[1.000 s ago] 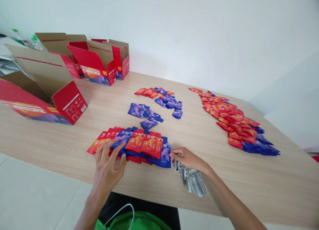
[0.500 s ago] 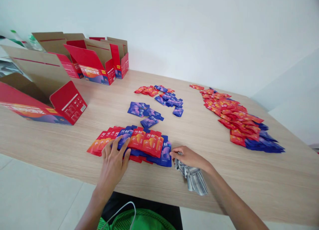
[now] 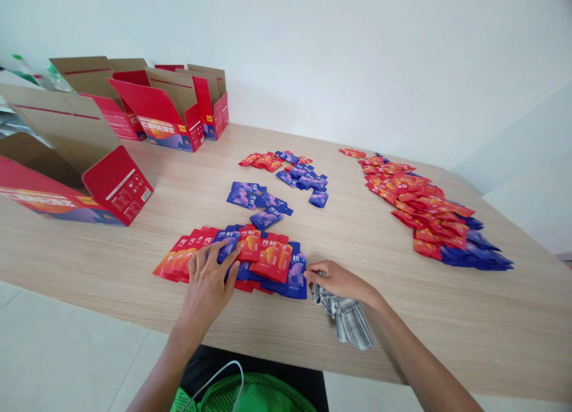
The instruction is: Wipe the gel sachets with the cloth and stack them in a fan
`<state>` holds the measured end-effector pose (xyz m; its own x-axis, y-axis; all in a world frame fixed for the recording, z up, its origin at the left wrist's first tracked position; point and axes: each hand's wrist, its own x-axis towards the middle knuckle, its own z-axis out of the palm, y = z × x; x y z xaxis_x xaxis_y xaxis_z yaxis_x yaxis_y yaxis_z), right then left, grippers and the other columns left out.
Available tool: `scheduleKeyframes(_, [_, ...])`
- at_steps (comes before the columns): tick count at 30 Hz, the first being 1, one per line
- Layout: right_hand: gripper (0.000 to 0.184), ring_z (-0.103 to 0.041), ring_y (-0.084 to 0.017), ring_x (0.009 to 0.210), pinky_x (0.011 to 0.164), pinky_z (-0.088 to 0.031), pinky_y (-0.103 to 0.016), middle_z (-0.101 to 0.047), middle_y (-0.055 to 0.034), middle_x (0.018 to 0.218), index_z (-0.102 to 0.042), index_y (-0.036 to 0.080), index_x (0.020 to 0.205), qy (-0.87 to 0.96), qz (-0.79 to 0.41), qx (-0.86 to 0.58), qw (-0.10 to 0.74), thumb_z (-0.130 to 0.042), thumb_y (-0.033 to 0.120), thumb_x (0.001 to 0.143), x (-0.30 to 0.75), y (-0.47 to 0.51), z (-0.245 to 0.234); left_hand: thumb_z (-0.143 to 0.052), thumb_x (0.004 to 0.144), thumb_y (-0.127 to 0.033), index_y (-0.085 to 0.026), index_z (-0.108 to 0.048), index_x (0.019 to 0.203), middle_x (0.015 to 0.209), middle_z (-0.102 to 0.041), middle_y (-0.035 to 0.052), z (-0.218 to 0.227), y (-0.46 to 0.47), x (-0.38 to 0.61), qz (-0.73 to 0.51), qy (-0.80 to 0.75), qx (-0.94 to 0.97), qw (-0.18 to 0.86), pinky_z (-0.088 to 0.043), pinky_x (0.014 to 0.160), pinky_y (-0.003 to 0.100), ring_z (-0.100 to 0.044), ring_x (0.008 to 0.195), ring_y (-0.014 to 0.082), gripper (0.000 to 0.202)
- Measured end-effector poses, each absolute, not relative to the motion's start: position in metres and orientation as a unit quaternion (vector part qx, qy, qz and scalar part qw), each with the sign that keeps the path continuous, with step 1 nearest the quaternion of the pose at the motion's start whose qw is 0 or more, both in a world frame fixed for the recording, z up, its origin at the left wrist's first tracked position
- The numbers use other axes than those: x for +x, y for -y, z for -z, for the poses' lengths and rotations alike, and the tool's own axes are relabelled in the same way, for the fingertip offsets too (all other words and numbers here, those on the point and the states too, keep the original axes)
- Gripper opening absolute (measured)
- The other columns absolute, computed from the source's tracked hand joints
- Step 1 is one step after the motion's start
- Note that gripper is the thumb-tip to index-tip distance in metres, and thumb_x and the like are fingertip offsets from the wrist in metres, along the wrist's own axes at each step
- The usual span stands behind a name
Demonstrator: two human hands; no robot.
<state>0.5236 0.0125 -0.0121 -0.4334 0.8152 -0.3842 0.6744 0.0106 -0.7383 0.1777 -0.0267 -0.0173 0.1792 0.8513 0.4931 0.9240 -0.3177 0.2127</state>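
Item 1. Row of sachets (image 3: pixel 250 257), red-orange and blue, printed foil, lying at the near edge of the worktop (image 3: pixel 402 308). They overlap like a fan, so a strip of each face shows, with more layered beneath.

Item 2. Left hand (image 3: pixel 210 284), open, fingers splayed flat across the left-centre of the row. The broad contact seems meant to pin several sachets at once against sliding.

Item 3. Right hand (image 3: pixel 337 279), fingers drawn together at the row's right end, tips against the last blue sachet. It likely acts as a stop on that side. Whether it pinches the sachet or only touches it cannot be told.

Item 4. Striped cloth (image 3: pixel 347 322), crumpled, under the right wrist.

Item 5. Small group of blue sachets (image 3: pixel 257 199), just beyond the row. A mixed cluster (image 3: pixel 295 169) lies farther back.

Item 6. Long heap of sachets (image 3: pixel 424 212), well apart at the right, red over blue.

Item 7. Open red carton (image 3: pixel 67 174), flaps up, at the left. Similar cartons (image 3: pixel 174 111) stand by the wall, mouths open.
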Motion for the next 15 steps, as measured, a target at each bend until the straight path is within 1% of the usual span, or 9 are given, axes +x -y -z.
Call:
scheduleKeyframes(4, [0.048,-0.072,-0.023,0.08,0.077,-0.052,-0.032,-0.081,-0.0059,0.085,-0.081,0.018,0.088,0.707,-0.471,-0.522,0.075,-0.057,0.057,0.101,0.524,-0.013,0.012,-0.05,0.111,-0.032,-0.022,-0.081,0.133,0.143,-0.07,0.0208,0.017,0.025,0.176,0.263,0.575,-0.772,0.07,-0.053,0.101,0.061,-0.06,0.125,0.0421,0.039])
scheduleKeyframes(7, [0.048,-0.072,-0.022,0.08,0.079,-0.053,-0.032,-0.081,-0.0056,0.086,-0.081,0.018,0.087,0.709,-0.475,-0.516,0.077,-0.056,0.057,0.102,0.525,-0.013,0.012,-0.05,0.111,-0.031,-0.019,-0.079,0.136,0.147,-0.069,0.022,0.016,0.024,0.179,0.259,0.564,-0.78,0.079,-0.052,0.103,0.062,-0.059,0.13,0.0431,0.04])
scheduleKeyframes(10, [0.049,-0.072,-0.023,0.081,0.08,-0.053,-0.032,-0.081,-0.0053,0.085,-0.081,0.018,0.087,0.709,-0.478,-0.512,0.077,-0.057,0.058,0.103,0.525,-0.013,0.011,-0.05,0.111,-0.031,-0.018,-0.079,0.134,0.143,-0.074,0.0197,0.016,0.022,0.187,0.252,0.547,-0.795,0.068,-0.05,0.108,0.063,-0.061,0.133,0.0425,0.039])
scheduleKeyframes(13, [0.05,-0.072,-0.023,0.08,0.078,-0.054,-0.032,-0.08,-0.0055,0.084,-0.081,0.018,0.089,0.709,-0.474,-0.516,0.079,-0.057,0.06,0.102,0.526,-0.012,0.012,-0.051,0.11,-0.033,-0.02,-0.078,0.135,0.135,-0.078,0.0174,0.017,0.02,0.193,0.242,0.531,-0.81,0.049,-0.05,0.109,0.063,-0.063,0.13,0.0414,0.039])
scheduleKeyframes(15, [0.051,-0.072,-0.023,0.081,0.078,-0.054,-0.032,-0.08,-0.0055,0.084,-0.081,0.018,0.089,0.709,-0.471,-0.518,0.079,-0.057,0.06,0.102,0.526,-0.012,0.012,-0.052,0.11,-0.034,-0.019,-0.078,0.135,0.134,-0.079,0.0171,0.018,0.019,0.195,0.241,0.527,-0.814,0.047,-0.05,0.109,0.063,-0.063,0.129,0.0418,0.039])
